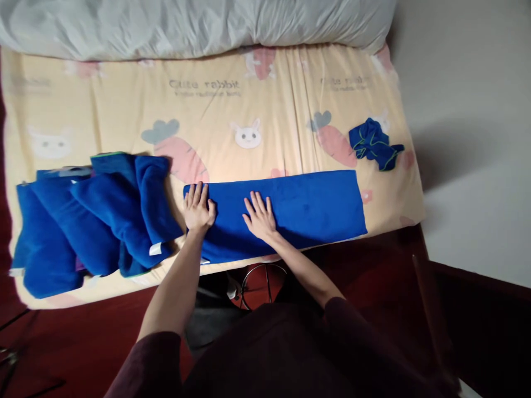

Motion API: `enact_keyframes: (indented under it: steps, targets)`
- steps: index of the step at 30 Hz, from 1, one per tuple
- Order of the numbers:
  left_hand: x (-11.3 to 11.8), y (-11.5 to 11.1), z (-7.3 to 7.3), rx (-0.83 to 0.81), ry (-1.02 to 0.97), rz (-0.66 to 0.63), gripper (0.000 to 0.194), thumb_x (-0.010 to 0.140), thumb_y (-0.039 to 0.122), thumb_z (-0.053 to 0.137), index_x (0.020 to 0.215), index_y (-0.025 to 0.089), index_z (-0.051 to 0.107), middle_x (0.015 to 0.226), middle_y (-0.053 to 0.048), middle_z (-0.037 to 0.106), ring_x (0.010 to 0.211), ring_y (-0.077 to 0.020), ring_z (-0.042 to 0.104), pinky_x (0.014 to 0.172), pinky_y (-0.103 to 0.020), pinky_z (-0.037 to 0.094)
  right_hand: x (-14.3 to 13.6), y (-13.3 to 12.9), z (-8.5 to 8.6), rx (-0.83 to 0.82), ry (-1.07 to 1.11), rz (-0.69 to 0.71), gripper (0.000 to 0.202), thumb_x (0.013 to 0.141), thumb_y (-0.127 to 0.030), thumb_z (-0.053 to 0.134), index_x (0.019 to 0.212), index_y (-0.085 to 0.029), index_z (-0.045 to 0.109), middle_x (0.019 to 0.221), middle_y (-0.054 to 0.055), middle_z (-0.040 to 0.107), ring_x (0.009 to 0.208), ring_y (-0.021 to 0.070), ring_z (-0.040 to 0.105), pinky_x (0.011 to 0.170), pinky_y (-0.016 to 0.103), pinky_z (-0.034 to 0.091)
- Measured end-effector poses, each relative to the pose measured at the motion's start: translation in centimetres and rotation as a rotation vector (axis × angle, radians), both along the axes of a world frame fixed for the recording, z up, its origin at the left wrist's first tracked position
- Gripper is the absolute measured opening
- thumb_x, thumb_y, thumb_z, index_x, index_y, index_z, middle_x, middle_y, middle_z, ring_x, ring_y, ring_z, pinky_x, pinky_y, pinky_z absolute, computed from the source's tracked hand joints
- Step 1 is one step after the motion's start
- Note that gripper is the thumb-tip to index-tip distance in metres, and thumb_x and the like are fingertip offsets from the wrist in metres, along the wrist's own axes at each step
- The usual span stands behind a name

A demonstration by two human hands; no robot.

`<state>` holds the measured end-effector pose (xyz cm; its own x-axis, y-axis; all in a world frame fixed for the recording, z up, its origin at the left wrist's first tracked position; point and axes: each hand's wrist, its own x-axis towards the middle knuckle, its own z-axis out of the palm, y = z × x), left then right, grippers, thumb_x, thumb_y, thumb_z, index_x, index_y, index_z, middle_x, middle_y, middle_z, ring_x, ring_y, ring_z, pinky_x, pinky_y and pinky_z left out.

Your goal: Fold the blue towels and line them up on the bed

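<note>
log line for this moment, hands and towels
left hand: flat on folded towel | right hand: flat on same towel | towel pile: left | small cloth: right

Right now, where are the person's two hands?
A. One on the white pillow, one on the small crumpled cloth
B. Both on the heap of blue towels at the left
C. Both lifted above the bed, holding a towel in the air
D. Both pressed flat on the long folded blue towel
D: the left hand and right hand lie palm-down, fingers spread, on the long folded blue towel, on its left part.
</note>
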<state>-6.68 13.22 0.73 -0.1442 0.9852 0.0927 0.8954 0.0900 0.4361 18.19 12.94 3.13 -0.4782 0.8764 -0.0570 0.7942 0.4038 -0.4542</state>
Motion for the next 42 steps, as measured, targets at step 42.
enact_keyframes:
  steps: [42]
  targets:
    - [2.6, -28.1, -0.2, -0.081, -0.025, 0.18, 0.072, 0.101, 0.039, 0.037, 0.164, 0.005, 0.026, 0.17, -0.023, 0.025, 0.161, -0.0352, 0.016, 0.128, -0.058, 0.022, 33.0, -12.9, 1.1, 0.316, 0.192, -0.986, 0.061, 0.099, -0.039, 0.038, 0.147, -0.005, 0.054, 0.159, 0.024, 0.046, 0.155, 0.0324, 0.035, 0.126, 0.056, 0.029]
